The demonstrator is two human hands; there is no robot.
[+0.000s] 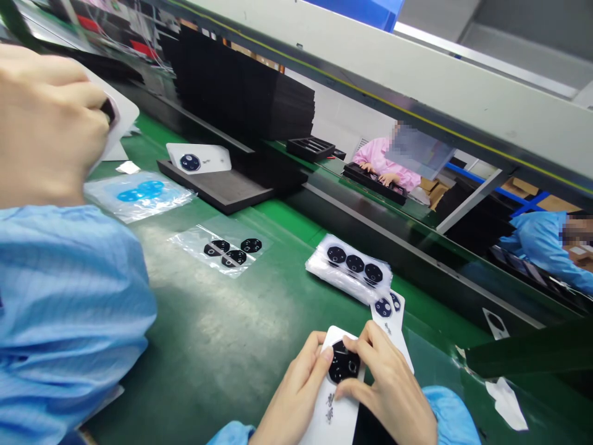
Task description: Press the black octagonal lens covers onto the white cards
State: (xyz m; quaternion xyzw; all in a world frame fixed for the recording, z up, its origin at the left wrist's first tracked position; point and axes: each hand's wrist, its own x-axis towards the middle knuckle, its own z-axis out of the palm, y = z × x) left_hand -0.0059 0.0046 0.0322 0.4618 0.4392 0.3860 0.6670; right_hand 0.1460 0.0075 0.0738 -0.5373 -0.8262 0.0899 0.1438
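My left hand point(294, 389) grips a white phone back panel point(317, 423) by its left side, thumb at the edge of the black round camera lens cover point(343, 366). On the opposite side, my right hand point(393, 389) has its thumb and index finger closed about that lens cover, which lies at the panel's upper end. Dark lettering runs down the panel below it. Just beyond my right hand, another white panel point(393, 324) with a dark camera area lies partly under a stack of clear bags point(338, 277) holding black lens covers.
At left, a co-worker's hand point(50, 123) holds a white panel, close to the camera. A bag with black covers point(213, 262), a bag with blue pieces point(106, 191) and a dark tray point(231, 188) bearing a white panel are on the green table. Paper scrap point(507, 405) lies right.
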